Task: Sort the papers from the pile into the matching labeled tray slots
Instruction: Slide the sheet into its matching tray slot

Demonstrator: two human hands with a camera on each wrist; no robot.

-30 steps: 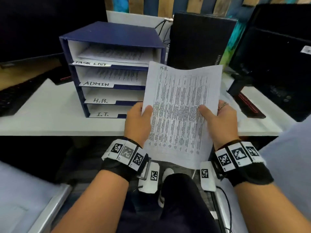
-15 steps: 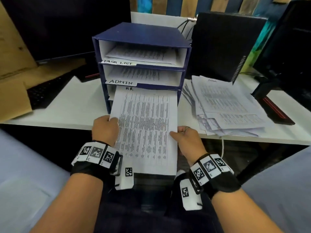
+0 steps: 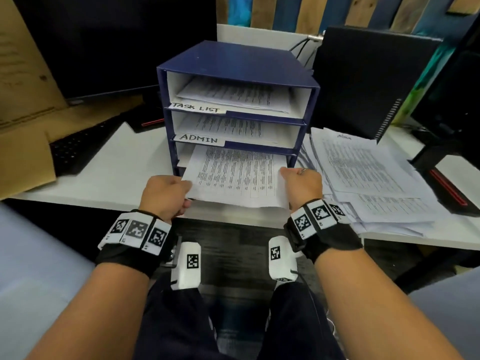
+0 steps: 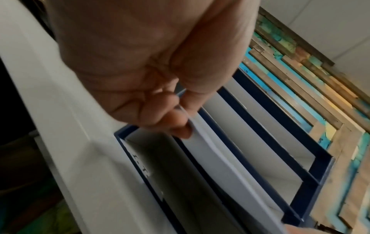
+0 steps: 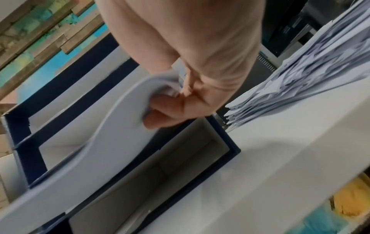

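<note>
A printed sheet (image 3: 235, 175) sticks half out of the third slot of the blue tray stack (image 3: 233, 63), just under the slots labelled TASK LIST (image 3: 196, 108) and ADMIN (image 3: 199, 138). My left hand (image 3: 166, 193) pinches the sheet's near left edge, thumb on top. My right hand (image 3: 302, 183) grips its near right edge. The left wrist view shows my fingers (image 4: 176, 125) pinching the sheet (image 4: 216, 159) above the I.T. slot label (image 4: 141, 166). The right wrist view shows the sheet (image 5: 112, 142) bowed in my fingers (image 5: 160, 115). The paper pile (image 3: 368, 178) lies to the right of the stack.
The white desk (image 3: 111, 178) carries a black keyboard (image 3: 78, 146) at the left and a black computer case (image 3: 368, 79) behind the pile. Dark monitors stand at the back left and far right. Brown cardboard (image 3: 23, 120) leans at the left.
The sheet went from held up in front of me to the third slot's mouth, then slid further in. Both hands moved forward with it.
</note>
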